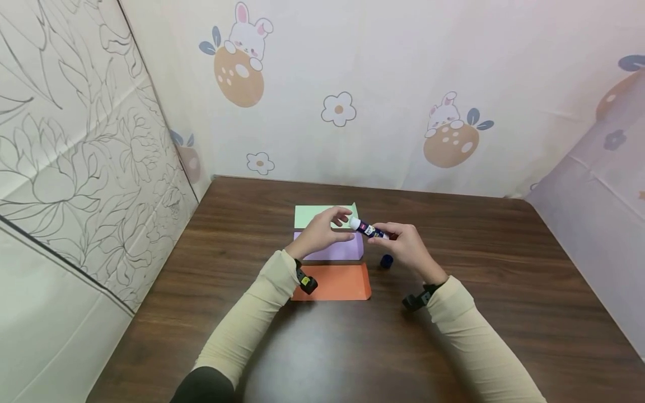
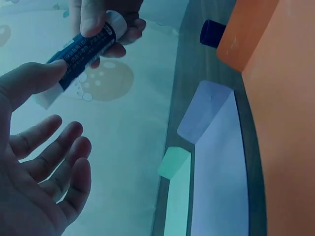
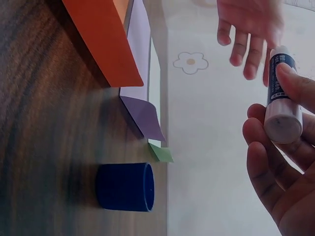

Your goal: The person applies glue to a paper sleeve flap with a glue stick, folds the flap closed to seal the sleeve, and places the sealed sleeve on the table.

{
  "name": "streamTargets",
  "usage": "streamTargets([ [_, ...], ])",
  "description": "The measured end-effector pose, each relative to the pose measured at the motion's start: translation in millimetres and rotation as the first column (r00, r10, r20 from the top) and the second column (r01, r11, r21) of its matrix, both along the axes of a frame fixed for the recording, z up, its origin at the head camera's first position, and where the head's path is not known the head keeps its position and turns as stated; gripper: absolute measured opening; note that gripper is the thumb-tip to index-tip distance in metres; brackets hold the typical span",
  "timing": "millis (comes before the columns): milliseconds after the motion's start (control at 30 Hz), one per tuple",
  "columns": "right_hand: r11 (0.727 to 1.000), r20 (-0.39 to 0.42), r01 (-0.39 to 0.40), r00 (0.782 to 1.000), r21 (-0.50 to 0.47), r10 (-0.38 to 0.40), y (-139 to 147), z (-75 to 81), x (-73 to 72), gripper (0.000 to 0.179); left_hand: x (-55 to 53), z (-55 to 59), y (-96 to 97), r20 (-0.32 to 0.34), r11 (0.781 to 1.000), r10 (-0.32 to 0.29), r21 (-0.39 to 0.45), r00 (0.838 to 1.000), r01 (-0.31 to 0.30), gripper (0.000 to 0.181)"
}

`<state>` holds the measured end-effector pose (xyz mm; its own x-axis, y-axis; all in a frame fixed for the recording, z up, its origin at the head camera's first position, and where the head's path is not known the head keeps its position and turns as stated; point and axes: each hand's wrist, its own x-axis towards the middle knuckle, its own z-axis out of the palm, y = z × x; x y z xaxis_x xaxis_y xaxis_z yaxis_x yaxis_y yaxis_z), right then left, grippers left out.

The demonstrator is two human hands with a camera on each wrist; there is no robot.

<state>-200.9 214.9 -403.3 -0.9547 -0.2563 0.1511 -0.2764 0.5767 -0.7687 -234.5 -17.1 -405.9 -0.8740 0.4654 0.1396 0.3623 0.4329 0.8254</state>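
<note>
My right hand (image 1: 405, 246) pinches a glue stick (image 1: 370, 229) by its white base, with the dark blue label showing. The stick is held above the table, its white end tilted toward my left hand (image 1: 322, 229). That hand has its fingers spread and loosely bent, and its thumb overlaps the label in the left wrist view. A dark blue cap (image 3: 125, 187) stands on the table below my right hand. Under the hands lie a green paper piece (image 1: 307, 215), a purple one (image 1: 347, 249) and an orange one (image 1: 335, 281), each with a folded flap at its right end.
The brown wooden table (image 1: 504, 313) meets a wall with a rabbit-printed covering (image 1: 383, 67) at the back. A white panel with line-drawn flowers (image 1: 75, 157) runs along the left side. Each wrist carries a small black camera on a strap.
</note>
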Motion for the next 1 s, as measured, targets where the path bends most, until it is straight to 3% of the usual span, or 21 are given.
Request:
streamTargets([
  [233,0.999,-0.045,-0.025,0.999,0.025,0.026,-5,-4.0,1.0,0.027,4.5,-0.7,-1.1,0.017,0.995,-0.032,0.092,0.999,0.03,0.05],
  [667,0.998,-0.071,-0.044,0.996,0.041,0.047,-11,-4.4,6.4,0.028,8.5,-9.4,-0.3,0.066,0.991,-0.047,0.126,0.997,0.038,0.031],
  [1000,0.998,-0.064,-0.056,0.996,0.035,0.058,-10,-5.3,6.3,0.029,11.5,-8.7,0.6,0.061,0.99,-0.052,0.137,0.997,0.043,0.03],
])
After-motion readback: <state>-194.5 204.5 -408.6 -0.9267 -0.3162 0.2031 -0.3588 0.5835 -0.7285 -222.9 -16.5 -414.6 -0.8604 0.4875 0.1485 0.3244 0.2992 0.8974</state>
